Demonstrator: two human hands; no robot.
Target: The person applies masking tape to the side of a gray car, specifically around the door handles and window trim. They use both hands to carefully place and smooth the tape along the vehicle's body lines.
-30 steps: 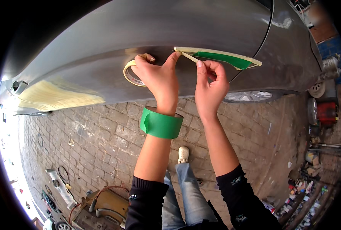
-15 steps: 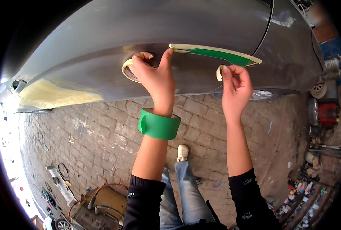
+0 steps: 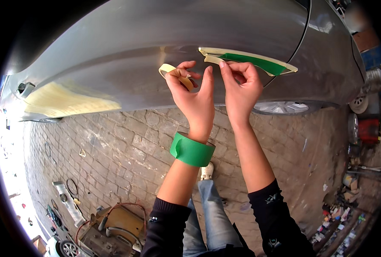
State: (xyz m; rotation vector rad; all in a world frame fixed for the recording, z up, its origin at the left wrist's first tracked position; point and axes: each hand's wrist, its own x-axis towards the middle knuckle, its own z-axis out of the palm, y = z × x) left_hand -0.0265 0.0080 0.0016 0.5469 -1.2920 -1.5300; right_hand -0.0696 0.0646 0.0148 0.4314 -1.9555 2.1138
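Observation:
In my left hand (image 3: 194, 100) is a roll of cream masking tape (image 3: 167, 68), hooked over the curled fingers. The thumb of that hand points up, apart from the fingers. A roll of green tape (image 3: 193, 150) sits around my left wrist like a bracelet. My right hand (image 3: 244, 92) pinches a short strip of masking tape (image 3: 213, 59) between thumb and fingertips. The strip is at the lower left end of a long narrow patch of green tape (image 3: 254, 63) edged with masking tape, on the grey car panel (image 3: 134, 64). Whether the strip is stuck down I cannot tell.
A yellowish patch (image 3: 66, 100) marks the panel at left. A wheel (image 3: 282, 107) shows under the car. Brick paving (image 3: 126, 150) lies below, with a boxy machine and hoses (image 3: 113, 227) at lower left. Clutter (image 3: 336, 218) and a red box (image 3: 369, 130) lie to the right.
My right hand has moved left and up, bringing the tape strip to the masked patch's left end. My left hand has shifted slightly right with its roll, its thumb now off the patch's corner.

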